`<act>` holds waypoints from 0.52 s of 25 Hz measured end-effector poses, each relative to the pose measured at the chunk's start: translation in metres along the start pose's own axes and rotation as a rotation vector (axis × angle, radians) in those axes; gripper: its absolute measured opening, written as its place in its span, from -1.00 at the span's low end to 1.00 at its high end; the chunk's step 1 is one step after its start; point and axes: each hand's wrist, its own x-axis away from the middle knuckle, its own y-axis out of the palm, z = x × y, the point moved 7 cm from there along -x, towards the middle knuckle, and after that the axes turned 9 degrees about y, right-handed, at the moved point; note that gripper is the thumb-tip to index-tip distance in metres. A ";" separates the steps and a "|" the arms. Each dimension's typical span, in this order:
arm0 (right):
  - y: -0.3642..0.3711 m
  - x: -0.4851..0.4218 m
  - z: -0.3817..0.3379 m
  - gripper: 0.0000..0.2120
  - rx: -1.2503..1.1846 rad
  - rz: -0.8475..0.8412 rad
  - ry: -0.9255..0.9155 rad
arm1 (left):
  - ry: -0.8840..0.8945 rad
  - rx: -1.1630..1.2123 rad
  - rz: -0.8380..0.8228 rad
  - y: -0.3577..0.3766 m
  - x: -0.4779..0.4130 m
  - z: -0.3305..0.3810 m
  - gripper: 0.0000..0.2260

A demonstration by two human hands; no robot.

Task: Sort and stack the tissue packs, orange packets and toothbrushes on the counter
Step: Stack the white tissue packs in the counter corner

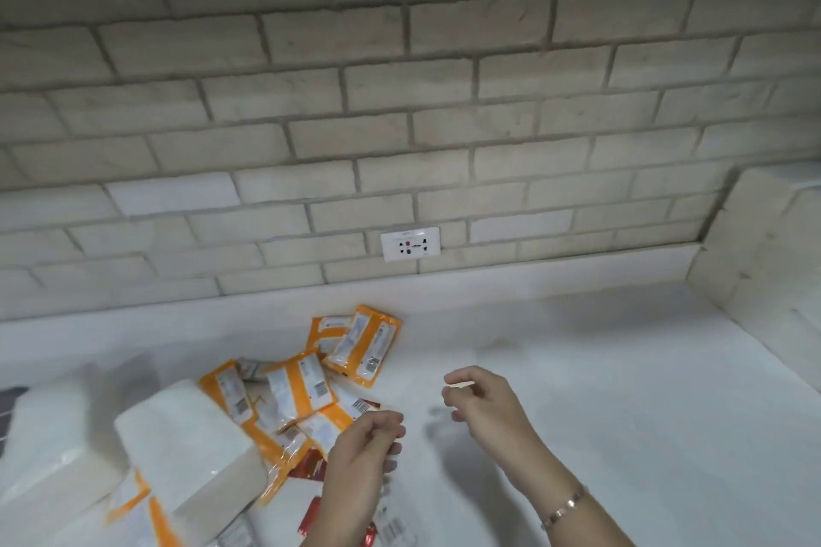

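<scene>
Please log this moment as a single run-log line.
left hand: over orange packets | right hand: empty | tissue packs: unsorted

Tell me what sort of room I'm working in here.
Probably a home kitchen or utility counter: a white counter running into a corner, a pale brick-pattern wall behind it, and a wall socket just above the counter's back edge.

A pale brick wall [400, 102] rises behind the white table [622, 369]. A white socket [410, 243] sits low on it. A brick ledge [764, 244] juts out at right.
</scene>
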 end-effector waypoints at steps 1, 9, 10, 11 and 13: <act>0.014 0.001 0.000 -0.89 0.019 -0.022 0.004 | 0.019 -0.004 0.050 -0.017 0.005 -0.005 -0.86; 0.102 0.022 -0.007 -0.88 0.111 -0.209 -0.003 | 0.492 -0.714 0.642 -0.143 0.041 0.060 -0.85; 0.109 0.023 -0.006 -0.88 0.131 -0.226 -0.010 | 0.478 -0.902 0.693 -0.155 0.035 0.060 -0.66; 0.115 0.023 -0.005 -0.89 0.148 -0.245 -0.014 | 0.376 -1.037 0.703 -0.167 0.025 0.050 -0.48; 0.121 0.024 -0.004 -0.89 0.177 -0.274 -0.019 | 0.033 -1.198 0.562 -0.181 0.006 0.021 -0.17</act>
